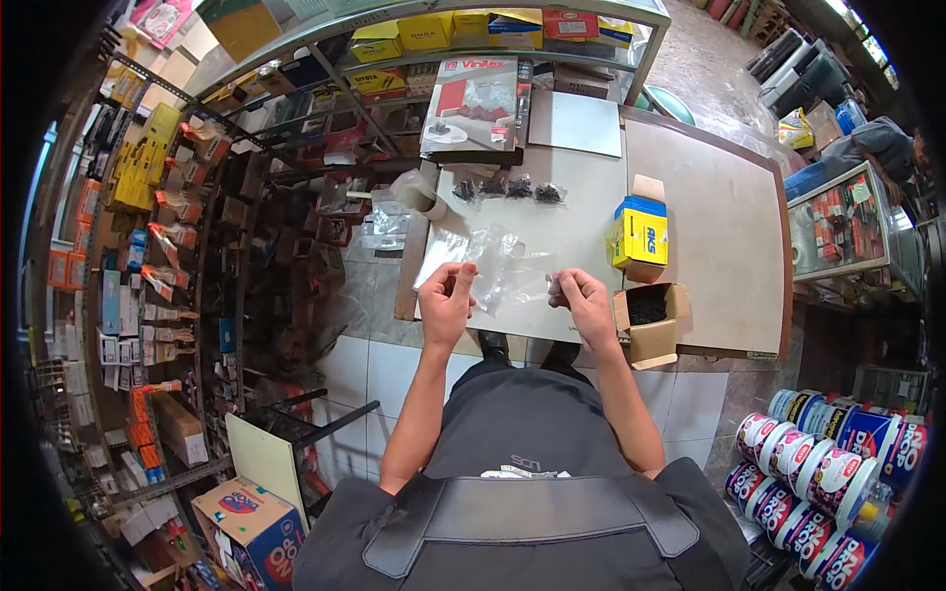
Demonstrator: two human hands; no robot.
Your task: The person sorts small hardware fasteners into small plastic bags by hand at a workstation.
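Note:
Both my hands are raised over the table's front edge with a clear plastic bag (pixel 503 276) between them. My left hand (pixel 447 302) is closed, thumb against the fingers, at the bag's left side. My right hand (pixel 583 300) is pinched at the bag's right side. Just right of it stands an open cardboard box (pixel 650 320) with small dark pieces inside. Behind that is a yellow and blue box (pixel 639 238) with its flaps up. Several small clear packets of dark pieces (pixel 519 186) lie in a row further back.
A roll (pixel 419 194) and loose plastic bags lie at the table's (pixel 709 217) left edge. A large Vinilex box (pixel 473 106) and a white board (pixel 575 124) are at the back. Shelves line the left; paint cans (pixel 833 478) are stacked at right. Part of another person (pixel 867 153) shows far right.

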